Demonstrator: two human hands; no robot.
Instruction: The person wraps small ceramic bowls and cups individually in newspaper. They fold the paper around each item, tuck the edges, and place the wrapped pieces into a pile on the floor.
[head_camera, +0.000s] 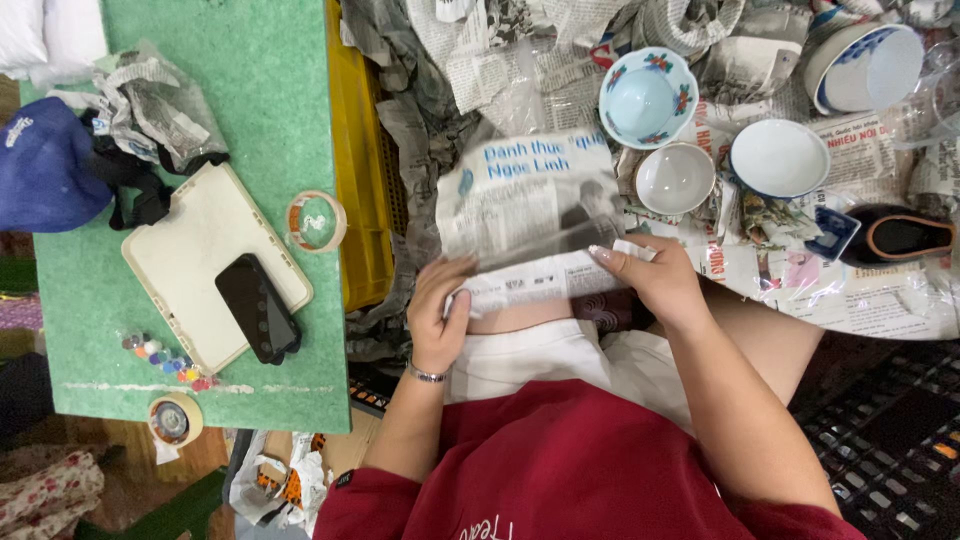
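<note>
Crumpled newspaper covers the floor ahead, with 4 bowls (676, 177) on it and a green table (250, 90) at the left bearing a black phone (258, 308) and a tape roll (316, 221). Both hands, left hand (437, 315) and right hand (655, 280), grasp a newspaper sheet (530, 215) over the lap, fingers curled on its near edge.

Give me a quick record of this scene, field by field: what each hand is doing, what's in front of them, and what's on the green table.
left hand: grips the near edge of a newspaper sheet, fingers curled
right hand: pinches the same sheet's edge
bowls: floral bowl, plain white bowl, blue-rimmed bowl, all unwrapped on spread newspaper
green table: white tray with a black phone, tape roll
yellow crate: between table and papers
</note>
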